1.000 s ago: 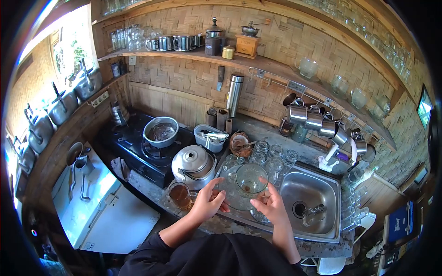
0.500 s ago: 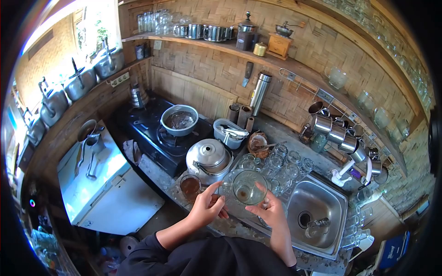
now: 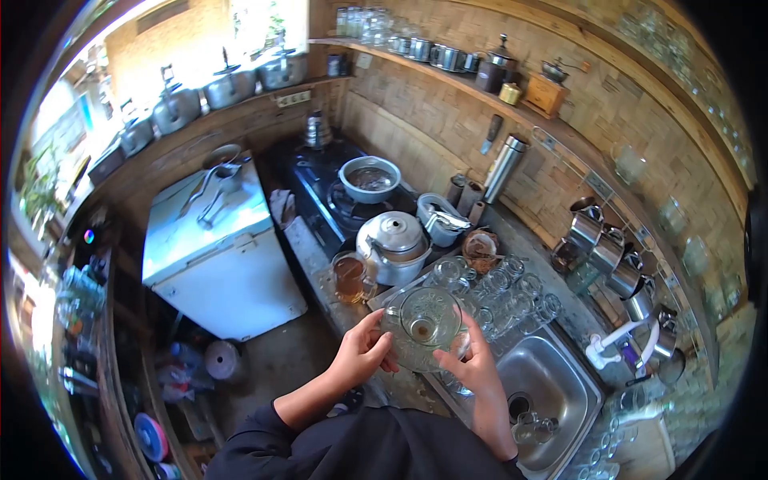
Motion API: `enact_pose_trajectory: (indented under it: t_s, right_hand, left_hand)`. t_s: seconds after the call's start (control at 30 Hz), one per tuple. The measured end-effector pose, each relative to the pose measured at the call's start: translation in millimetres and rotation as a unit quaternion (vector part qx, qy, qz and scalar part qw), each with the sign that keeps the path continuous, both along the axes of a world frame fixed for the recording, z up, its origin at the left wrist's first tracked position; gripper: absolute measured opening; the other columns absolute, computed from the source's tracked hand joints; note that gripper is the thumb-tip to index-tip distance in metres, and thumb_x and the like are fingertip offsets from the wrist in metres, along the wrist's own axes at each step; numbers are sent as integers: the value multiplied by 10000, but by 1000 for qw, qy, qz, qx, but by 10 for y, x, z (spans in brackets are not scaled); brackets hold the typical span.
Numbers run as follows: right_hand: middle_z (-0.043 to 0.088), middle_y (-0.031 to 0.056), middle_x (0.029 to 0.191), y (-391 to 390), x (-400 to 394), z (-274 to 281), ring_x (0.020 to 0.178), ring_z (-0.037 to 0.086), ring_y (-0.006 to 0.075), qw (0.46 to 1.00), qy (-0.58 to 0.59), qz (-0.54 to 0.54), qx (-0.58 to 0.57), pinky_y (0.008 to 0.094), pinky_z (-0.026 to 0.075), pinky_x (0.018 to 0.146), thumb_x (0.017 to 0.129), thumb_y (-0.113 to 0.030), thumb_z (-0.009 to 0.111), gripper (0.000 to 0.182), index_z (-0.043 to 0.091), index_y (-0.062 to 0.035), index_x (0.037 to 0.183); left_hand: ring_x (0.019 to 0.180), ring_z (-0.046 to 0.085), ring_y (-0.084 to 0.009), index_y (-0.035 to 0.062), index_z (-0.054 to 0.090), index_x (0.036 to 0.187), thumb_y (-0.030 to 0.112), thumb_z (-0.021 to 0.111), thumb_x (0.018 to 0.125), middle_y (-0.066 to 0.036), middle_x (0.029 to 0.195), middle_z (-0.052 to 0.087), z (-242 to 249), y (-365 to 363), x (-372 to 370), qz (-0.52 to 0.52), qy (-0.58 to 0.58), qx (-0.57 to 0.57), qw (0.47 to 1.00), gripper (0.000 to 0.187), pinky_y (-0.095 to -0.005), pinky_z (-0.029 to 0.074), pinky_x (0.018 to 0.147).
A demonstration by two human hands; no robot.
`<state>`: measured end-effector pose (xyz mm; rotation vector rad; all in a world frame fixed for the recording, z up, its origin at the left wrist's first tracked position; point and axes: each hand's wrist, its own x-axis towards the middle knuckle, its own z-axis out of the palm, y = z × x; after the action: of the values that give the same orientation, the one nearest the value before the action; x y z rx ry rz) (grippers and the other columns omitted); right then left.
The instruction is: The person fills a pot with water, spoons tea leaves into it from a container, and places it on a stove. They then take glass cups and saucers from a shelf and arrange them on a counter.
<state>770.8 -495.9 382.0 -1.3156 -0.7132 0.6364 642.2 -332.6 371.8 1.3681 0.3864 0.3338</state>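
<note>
A clear glass cup (image 3: 430, 310) is held up in front of my body, tilted so that I look into it, and a little brown liquid shows at its bottom. A patterned clear glass saucer (image 3: 412, 352) appears beneath it. With fingers curled, my left hand (image 3: 362, 348) grips the cup's left side by the handle. My right hand (image 3: 474, 364) holds the right side between thumb and fingers. Beyond the left hand, a glass mug of brown drink (image 3: 349, 278) stands on the counter beside a metal kettle (image 3: 392, 236).
Upturned glasses (image 3: 500, 292) crowd a tray by the steel sink (image 3: 532, 360), which has glasses in it. A pot (image 3: 370, 178) sits on the black stove (image 3: 308, 188). A white chest (image 3: 220, 280) stands left. Metal mugs (image 3: 608, 248) hang at right.
My view has turned left, so the room's contents appear shifted right and more floor shows. Both hands still hold the glass cup, which is a little lower and tipped differently.
</note>
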Motion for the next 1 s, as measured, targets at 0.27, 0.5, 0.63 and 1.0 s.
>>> enact_pose_trajectory:
  t_s: [0.27, 0.5, 0.63, 1.0]
  right_hand:
    - [551, 21, 983, 172, -160, -325, 747, 485, 20, 992, -53, 114, -25, 164, 396, 622, 813, 14, 517, 540, 346, -60, 1320]
    - [468, -58, 688, 709, -774, -108, 561, 361, -10, 962, -12, 273, 10, 145, 273, 496, 832, 21, 497, 545, 320, -76, 1338]
    - [460, -47, 685, 1018, -1284, -149, 569, 380, -8, 923, 9, 386, 8, 145, 291, 504, 842, 28, 482, 592, 238, -84, 1369]
    - [472, 1, 645, 1326, -3378, -115, 456, 410, 47, 794, 67, 604, -22, 181, 340, 414, 807, 43, 415, 646, 108, -35, 1369]
  left_hand:
    - [563, 607, -144, -35, 215, 1332, 92, 433, 908, -93, 713, 588, -109, -349, -683, 145, -3, -8, 989, 493, -235, 487, 497]
    - [554, 595, -138, -24, 198, 1344, 89, 431, 914, -87, 704, 572, -92, -492, -1491, 305, -45, -37, 951, 502, -224, 486, 492]
    - [542, 586, -135, -25, 202, 1344, 89, 428, 916, -76, 699, 561, -110, -608, -2036, 406, -42, -32, 912, 498, -226, 485, 489]
    - [559, 581, -117, -9, 272, 1322, 63, 406, 911, -77, 769, 583, 33, -1387, -3871, 630, -52, -2, 775, 438, -222, 484, 499]
